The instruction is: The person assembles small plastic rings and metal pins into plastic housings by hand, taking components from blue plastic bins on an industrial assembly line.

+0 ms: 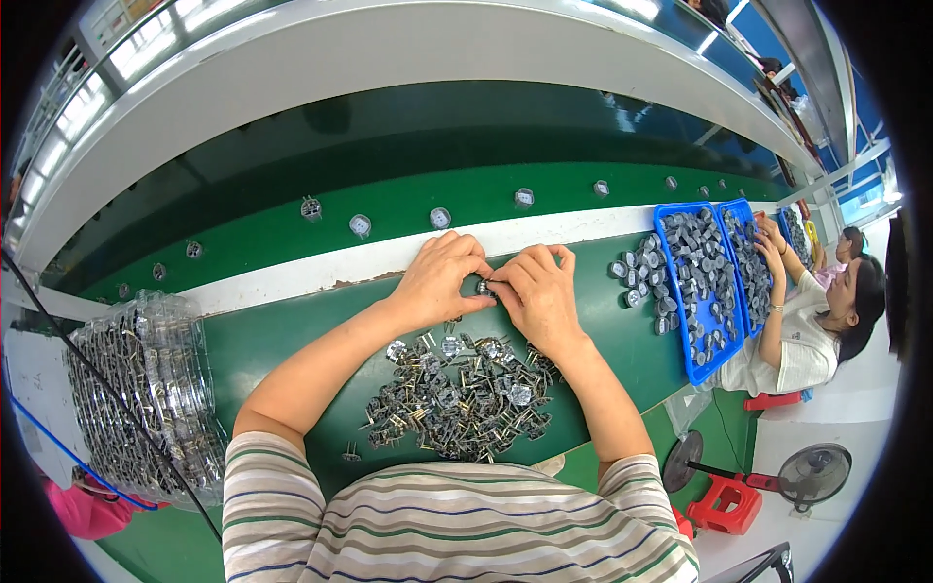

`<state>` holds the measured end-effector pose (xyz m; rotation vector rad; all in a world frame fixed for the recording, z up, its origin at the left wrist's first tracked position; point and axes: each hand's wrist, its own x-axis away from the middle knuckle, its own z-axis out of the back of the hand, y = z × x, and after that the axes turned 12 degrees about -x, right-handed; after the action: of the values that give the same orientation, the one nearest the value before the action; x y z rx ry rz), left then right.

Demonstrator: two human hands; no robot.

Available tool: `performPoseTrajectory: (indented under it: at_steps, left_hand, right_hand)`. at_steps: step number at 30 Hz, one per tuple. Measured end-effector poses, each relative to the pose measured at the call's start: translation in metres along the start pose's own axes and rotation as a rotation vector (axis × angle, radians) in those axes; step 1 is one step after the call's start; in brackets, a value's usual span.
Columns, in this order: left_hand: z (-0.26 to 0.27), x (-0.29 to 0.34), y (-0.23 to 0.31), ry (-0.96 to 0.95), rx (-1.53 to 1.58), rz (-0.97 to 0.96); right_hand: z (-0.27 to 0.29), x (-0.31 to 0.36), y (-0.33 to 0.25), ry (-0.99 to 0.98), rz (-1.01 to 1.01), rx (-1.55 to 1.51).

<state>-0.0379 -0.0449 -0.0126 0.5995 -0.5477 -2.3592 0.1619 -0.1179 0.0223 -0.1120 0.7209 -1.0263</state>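
Note:
My left hand and my right hand meet above the green worktop. Thumbs and fingertips of both are closed on one small dark part with metal on it; the fingers hide most of it, so its exact kind does not show. Just below my wrists lies a loose heap of small clear-and-grey pieces with metal pins. One such pinned piece lies apart at the heap's lower left.
Beyond a white ledge, a green conveyor belt carries spaced-out grey parts. Blue trays of round grey parts stand at right, with loose ones beside them. Stacked clear plastic trays fill the left. A co-worker reaches into a tray.

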Motion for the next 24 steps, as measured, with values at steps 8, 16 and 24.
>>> performPoseTrajectory:
  at_steps: [8, 16, 24]
  left_hand:
    - [0.038, -0.017, -0.031, 0.142, -0.124, 0.078]
    - [0.073, -0.022, -0.102, 0.101, -0.337, 0.338]
    - [0.100, 0.025, -0.074, 0.045, -0.500, 0.417]
  right_hand:
    - [0.007, -0.005, -0.038, -0.269, -0.058, -0.283]
    - [-0.012, -0.006, -0.033, -0.316, -0.245, -0.562]
    - [0.007, -0.005, -0.006, -0.281, -0.535, -0.531]
